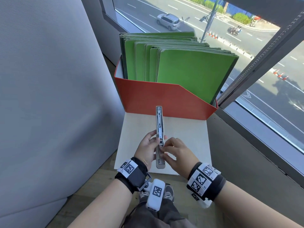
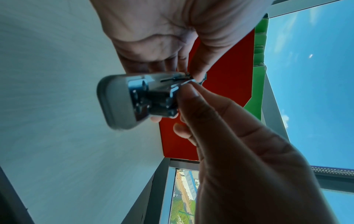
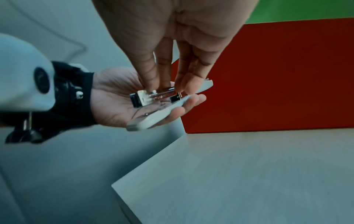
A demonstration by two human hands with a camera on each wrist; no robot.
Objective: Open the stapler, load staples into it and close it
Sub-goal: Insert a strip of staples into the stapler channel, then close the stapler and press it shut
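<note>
The white stapler is swung fully open, its metal insides facing up, and is held in the air above a pale board. My left hand cradles it from the left and below, thumb on one edge and fingers curled round the other. My right hand pinches a short shiny metal strip, seemingly staples, at the magazine channel near the hinge. The left wrist view shows the stapler's rear end between both hands. Whether the strip sits in the channel is hidden by my fingers.
A red open box full of green folders stands just behind the board. A grey padded wall runs along the left. A dark window frame and sill run along the right. Wooden floor lies below.
</note>
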